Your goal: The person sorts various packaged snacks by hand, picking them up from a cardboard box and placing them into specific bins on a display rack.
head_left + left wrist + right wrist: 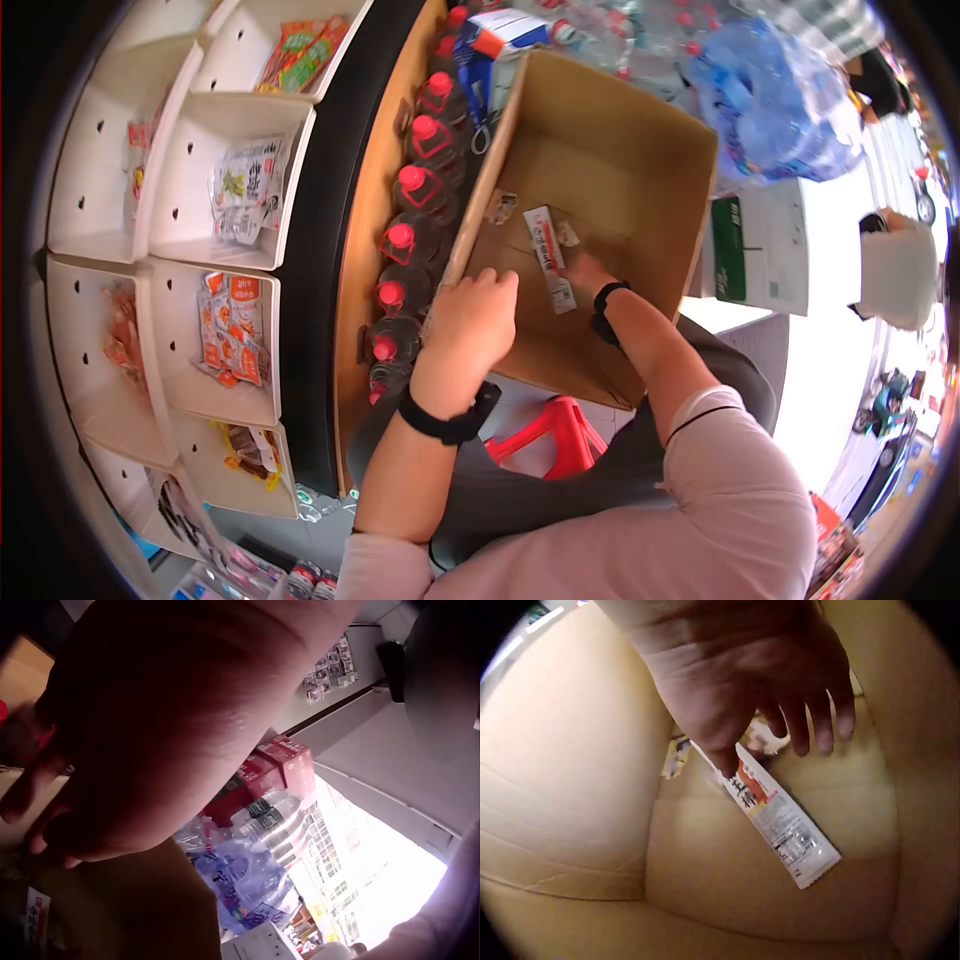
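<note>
A cardboard box (pixel 610 130) stands tilted before the person, its inside in view. The left hand (pixel 470 318) holds the box's left rim, fingers bent over the edge; the left wrist view shows this hand (pixel 165 727) large and dark. Inside the box, the right hand (pixel 585 272) reaches down over a long white snack packet (pixel 545 245) with red and black print. In the right wrist view the right hand (pixel 757 690) has its fingers loosely extended and apart, with the thumb tip overlapping the packet (pixel 780 825). Small yellowish packets (pixel 761 737) lie behind it.
Red-capped bottles (pixel 412 180) line the box's left side. White bins (pixel 225 180) with snack packets stand further left. Blue plastic-wrapped bottles (pixel 770 100) and a white carton (pixel 775 245) are to the right. A red stool (pixel 565 440) sits below the box.
</note>
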### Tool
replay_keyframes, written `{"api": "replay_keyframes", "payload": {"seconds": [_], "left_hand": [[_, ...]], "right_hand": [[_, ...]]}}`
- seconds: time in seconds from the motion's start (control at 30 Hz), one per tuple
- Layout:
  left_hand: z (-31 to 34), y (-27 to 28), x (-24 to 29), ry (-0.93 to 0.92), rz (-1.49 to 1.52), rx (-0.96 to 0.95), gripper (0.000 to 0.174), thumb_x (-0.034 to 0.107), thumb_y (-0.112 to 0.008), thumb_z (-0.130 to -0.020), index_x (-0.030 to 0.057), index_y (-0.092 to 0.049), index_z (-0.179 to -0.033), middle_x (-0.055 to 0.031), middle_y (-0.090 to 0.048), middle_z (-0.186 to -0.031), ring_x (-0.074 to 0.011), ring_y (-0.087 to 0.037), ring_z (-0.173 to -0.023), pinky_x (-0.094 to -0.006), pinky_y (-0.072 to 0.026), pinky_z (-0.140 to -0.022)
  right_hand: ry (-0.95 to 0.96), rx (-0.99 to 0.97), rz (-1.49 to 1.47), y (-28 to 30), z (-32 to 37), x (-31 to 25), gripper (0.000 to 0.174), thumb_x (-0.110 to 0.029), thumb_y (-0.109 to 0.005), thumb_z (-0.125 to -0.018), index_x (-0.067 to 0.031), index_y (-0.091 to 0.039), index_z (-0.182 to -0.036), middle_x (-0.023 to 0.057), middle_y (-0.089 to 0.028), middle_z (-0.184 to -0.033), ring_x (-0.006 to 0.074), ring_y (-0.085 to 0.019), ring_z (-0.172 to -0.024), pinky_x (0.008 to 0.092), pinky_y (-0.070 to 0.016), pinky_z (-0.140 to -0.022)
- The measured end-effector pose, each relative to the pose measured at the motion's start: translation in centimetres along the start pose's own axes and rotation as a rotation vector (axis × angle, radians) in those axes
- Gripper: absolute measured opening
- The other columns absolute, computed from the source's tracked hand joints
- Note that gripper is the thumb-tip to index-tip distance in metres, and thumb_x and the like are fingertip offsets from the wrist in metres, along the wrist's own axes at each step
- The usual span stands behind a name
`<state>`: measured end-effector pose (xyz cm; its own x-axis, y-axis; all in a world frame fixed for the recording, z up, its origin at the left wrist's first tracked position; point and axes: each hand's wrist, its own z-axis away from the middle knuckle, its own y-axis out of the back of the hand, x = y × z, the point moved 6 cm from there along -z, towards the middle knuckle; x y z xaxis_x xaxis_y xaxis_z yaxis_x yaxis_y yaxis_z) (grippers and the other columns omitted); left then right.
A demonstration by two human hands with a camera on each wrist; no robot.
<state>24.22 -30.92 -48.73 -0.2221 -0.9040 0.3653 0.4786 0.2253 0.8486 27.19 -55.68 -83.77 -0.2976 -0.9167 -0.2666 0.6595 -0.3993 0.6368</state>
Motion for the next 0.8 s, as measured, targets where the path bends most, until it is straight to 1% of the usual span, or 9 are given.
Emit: {"api": "replay_keyframes", "payload": {"seconds": [0.1,0.17,0.3,0.4,0.5,0.6,0.7,0.77,0.8], "left_hand": [[0.6,-1.0,-1.0,0.05,-0.052,-0.022,0.024,0.009,-0.062,-0.086,0.009,-0.061,-0.109,-0.0103,-0.066,-0.1,-0.0316,-0.068,-0.096,-0.0476,-0.0531,-0.081],[0.5,-1.2,-0.6,0.031,-0.005,0.008,0.024,0.009,-0.063,-0.085,0.0084,-0.061,-0.109,-0.0101,-0.066,-0.098,-0.0306,-0.068,-0.094,-0.0471,-0.0528,-0.079],[0.2,-1.8,-0.3,0.057,-0.009,0.003,0.02,0.011,-0.063,-0.084,0.0089,-0.062,-0.104,-0.0087,-0.065,-0.093,-0.0297,-0.068,-0.088,-0.0474,-0.0515,-0.075],[0.1,-2.5,0.5,0.029,-0.005,0.02,0.019,0.011,-0.064,-0.084,0.0091,-0.062,-0.103,-0.0082,-0.065,-0.091,-0.029,-0.068,-0.086,-0.0461,-0.0505,-0.073],[0.4,-2.9,1.6,-0.002,-0.027,0.041,0.019,0.011,-0.064,-0.083,0.0093,-0.062,-0.102,-0.008,-0.064,-0.091,-0.0281,-0.068,-0.086,-0.0444,-0.0497,-0.071],[0.6,-3.2,2.5,-0.014,-0.026,0.03,0.019,0.013,-0.065,-0.083,0.0096,-0.062,-0.101,-0.0079,-0.065,-0.091,-0.0278,-0.068,-0.086,-0.0447,-0.0496,-0.071],[0.7,-3.5,3.0,-0.031,-0.017,0.024,0.021,0.015,-0.066,-0.083,0.0097,-0.061,-0.102,-0.009,-0.065,-0.091,-0.0295,-0.068,-0.087,-0.0463,-0.0505,-0.073],[0.9,-3.1,3.3,-0.038,-0.016,0.024,0.022,0.016,-0.066,-0.083,0.0096,-0.061,-0.104,-0.0094,-0.066,-0.092,-0.0304,-0.068,-0.088,-0.0471,-0.0509,-0.074],[1.0,-2.8,3.4,-0.027,0.0,-0.001,0.023,0.017,-0.065,-0.084,0.0097,-0.062,-0.105,-0.0105,-0.066,-0.095,-0.0317,-0.068,-0.092,-0.0491,-0.0516,-0.078]], "right_hand": [[-0.05,0.112,-0.142,-3.7,-1.4,-1.0,0.074,-0.039,-0.083,-0.077,0.0076,-0.056,-0.127,0.0325,-0.065,-0.121,0.0417,-0.066,-0.114,0.0467,-0.0535,-0.097],[-0.121,0.12,-0.084,-5.2,-0.6,-1.2,0.067,-0.036,-0.08,-0.079,0.0009,-0.055,-0.128,0.0276,-0.067,-0.118,0.0423,-0.066,-0.112,0.0509,-0.0512,-0.098],[-0.129,0.274,-0.002,-2.8,-0.1,-2.4,0.049,-0.029,-0.078,-0.081,-0.0097,-0.06,-0.123,0.0206,-0.067,-0.12,0.0382,-0.063,-0.118,0.0538,-0.0475,-0.101],[0.172,0.611,0.218,2.3,1.2,-5.5,0.036,-0.022,-0.075,-0.081,-0.0142,-0.063,-0.115,0.0141,-0.063,-0.128,0.0318,-0.055,-0.128,0.053,-0.0443,-0.104],[0.444,0.578,0.275,1.5,-2.4,-5.0,0.035,-0.017,-0.076,-0.077,-0.0161,-0.066,-0.11,0.0095,-0.057,-0.137,0.0283,-0.047,-0.134,0.0515,-0.0401,-0.108],[0.453,0.421,0.305,-0.9,-3.8,-4.4,0.026,-0.015,-0.073,-0.081,-0.0144,-0.066,-0.107,0.0105,-0.062,-0.13,0.0303,-0.053,-0.129,0.0532,-0.0408,-0.107],[0.157,0.335,0.366,-1.1,-3.1,-2.6,0.029,-0.018,-0.073,-0.084,-0.0136,-0.065,-0.111,0.0139,-0.067,-0.121,0.0339,-0.061,-0.12,0.0523,-0.0458,-0.103],[0.066,0.242,0.264,0.3,-1.2,-1.4,0.034,-0.021,-0.075,-0.083,-0.0113,-0.064,-0.113,0.0171,-0.07,-0.115,0.0371,-0.065,-0.112,0.051,-0.0502,-0.097],[0.021,0.206,0.211,1.6,-0.4,-0.8,0.037,-0.022,-0.077,-0.082,-0.0102,-0.063,-0.114,0.0187,-0.071,-0.112,0.0387,-0.067,-0.109,0.0503,-0.0525,-0.094]]}}
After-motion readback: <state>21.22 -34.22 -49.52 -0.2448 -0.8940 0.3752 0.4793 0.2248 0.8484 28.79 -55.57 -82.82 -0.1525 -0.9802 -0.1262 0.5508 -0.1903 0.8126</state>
